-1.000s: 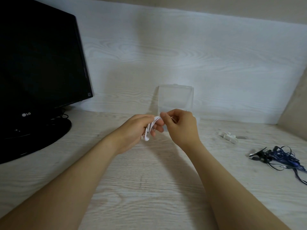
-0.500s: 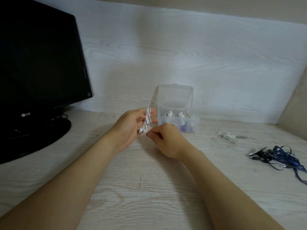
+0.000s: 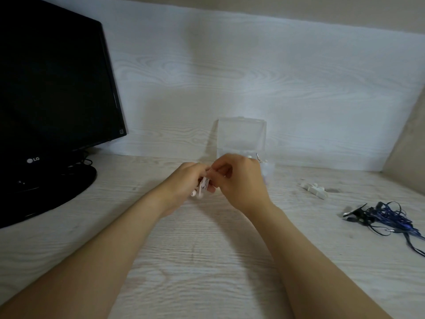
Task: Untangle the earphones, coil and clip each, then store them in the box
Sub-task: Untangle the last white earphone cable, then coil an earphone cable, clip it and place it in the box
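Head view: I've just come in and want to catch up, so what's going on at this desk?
A person is working on the white earphones, held above the desk in front of the open clear box. The left hand grips the coiled cable while the right hand pinches it near the top. The white clips and the tangled blue earphones lie untouched on the right.
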Motion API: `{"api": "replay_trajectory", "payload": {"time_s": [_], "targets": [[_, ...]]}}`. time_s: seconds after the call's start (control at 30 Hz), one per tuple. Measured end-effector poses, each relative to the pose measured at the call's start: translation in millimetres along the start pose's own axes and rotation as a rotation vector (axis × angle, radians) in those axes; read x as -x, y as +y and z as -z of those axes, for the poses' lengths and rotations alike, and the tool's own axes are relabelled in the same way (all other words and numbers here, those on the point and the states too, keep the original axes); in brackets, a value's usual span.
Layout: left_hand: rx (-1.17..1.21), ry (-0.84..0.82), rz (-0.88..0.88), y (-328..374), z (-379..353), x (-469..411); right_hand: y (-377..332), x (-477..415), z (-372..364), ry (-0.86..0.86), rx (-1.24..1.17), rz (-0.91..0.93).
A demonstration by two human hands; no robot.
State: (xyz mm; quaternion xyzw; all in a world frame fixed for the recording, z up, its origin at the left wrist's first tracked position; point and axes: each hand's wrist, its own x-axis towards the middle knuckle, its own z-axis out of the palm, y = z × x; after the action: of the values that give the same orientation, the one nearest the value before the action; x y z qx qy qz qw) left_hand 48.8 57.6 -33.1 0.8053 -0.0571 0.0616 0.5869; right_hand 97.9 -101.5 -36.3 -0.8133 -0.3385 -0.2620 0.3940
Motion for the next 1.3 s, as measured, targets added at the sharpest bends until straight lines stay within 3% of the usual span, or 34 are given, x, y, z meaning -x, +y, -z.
{"api": "replay_trajectory", "payload": {"time_s": [0.27,0.43,0.53,0.67,1.0,1.17,1.3], "targets": [[0.21,-0.049,0.022,1.9,0.4,-0.6,3.9,-4.2,-0.7,0.096,0.004,0.022],[0.408,-0.025,0.138,7.2,2.5,-0.6,-7.7,0.7,6.7,-0.168,-0.413,-0.313],[0.543,-0.016,0.189,9.8,5.7,0.8,-15.1,4.5,10.0,-0.28,-0.504,-0.335],[0.641,-0.002,0.201,6.2,6.0,-0.8,-14.4,4.4,7.4,-0.246,-0.514,-0.352],[0.519,0.164,0.1,0.2,-2.4,-10.0,-16.1,1.8,7.4,-0.141,-0.539,-0.372],[0.381,0.136,0.04,-6.2,-3.8,-8.6,-16.0,1.1,10.8,-0.078,-0.56,-0.409],[0.333,0.122,-0.021,-13.0,-16.6,-6.6,-5.9,5.4,3.7,0.084,-0.154,-0.286]]}}
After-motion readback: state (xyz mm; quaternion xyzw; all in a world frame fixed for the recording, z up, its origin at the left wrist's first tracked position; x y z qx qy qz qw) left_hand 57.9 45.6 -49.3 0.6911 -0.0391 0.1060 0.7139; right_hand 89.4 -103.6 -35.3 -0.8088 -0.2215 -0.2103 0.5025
